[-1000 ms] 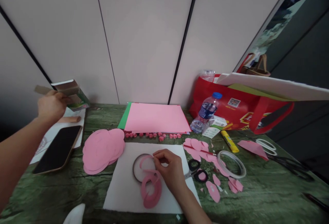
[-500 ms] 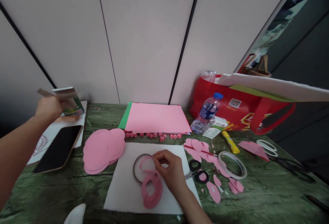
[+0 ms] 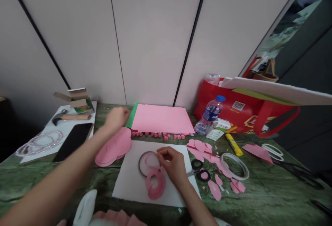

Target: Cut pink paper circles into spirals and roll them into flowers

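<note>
My right hand [image 3: 174, 165] pinches the right edge of a thin dark ring [image 3: 140, 168], where the end of a pink ribbon [image 3: 156, 188] meets it. The ribbon's roll lies just below, on a white sheet [image 3: 129, 181]. My left hand [image 3: 117, 118] is above the table between the small box and the coloured paper. Motion blurs it, but its fingers look closed together; whatever they hold, if anything, is hidden. Beneath that forearm is a stack of pink petal-shaped paper cutouts [image 3: 118, 148]. Black-handled scissors [image 3: 199, 172] lie right of my right hand.
Pink paper sheets [image 3: 162, 118] lie at the back behind small pink balls [image 3: 165, 136]. At left are an opened box [image 3: 82, 105], a hammer [image 3: 75, 117], a phone [image 3: 74, 141] and bead strings [image 3: 41, 143]. Right are a bottle [image 3: 211, 113], red bag [image 3: 238, 115], glue stick [image 3: 233, 144] and tape roll [image 3: 234, 166].
My left hand has come out of the opened box and swung right towards the coloured paper. The right hand still pinches the ring. The view has shifted slightly left.
</note>
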{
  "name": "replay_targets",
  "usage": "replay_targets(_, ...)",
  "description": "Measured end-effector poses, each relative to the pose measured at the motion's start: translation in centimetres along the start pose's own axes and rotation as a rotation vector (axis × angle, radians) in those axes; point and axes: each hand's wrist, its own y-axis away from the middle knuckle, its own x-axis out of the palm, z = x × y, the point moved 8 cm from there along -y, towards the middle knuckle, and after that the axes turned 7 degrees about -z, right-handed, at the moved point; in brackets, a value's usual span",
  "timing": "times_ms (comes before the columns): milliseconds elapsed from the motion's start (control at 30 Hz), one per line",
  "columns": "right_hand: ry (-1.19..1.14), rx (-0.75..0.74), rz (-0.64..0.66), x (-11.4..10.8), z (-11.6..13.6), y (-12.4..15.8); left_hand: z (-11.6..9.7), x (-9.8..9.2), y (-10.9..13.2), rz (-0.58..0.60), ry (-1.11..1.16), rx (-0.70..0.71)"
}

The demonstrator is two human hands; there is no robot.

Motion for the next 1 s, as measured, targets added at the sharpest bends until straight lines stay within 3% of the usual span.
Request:
replay_targets(133,-0.097,0.052,-0.031,-0.8,-0.3,-0.3,-8.0,4.2,5.2,0.181,0.116,0.211)
replay_targets(267,-0.25,0.131,-0.042,-1.4,-0.5,-0.5,-11.0,5.0,9.3,0.242,0.168,0.26)
replay_targets(533,-0.405,0.214,0.019,-1.1,0.3,0.1,-9.5,4.9,12.6,0.246,0.375,0.211)
replay_targets(667,-0.34,0.202,0.019,-1.0,0.5,0.1,-8.2,6.0,12.4,0.269,0.611,0.13)
replay_targets(1000,-0.325,0.199,-0.138,-2.3,0.3,-0.7,-8.0,7.4,11.1,0.302,0.727,0.084)
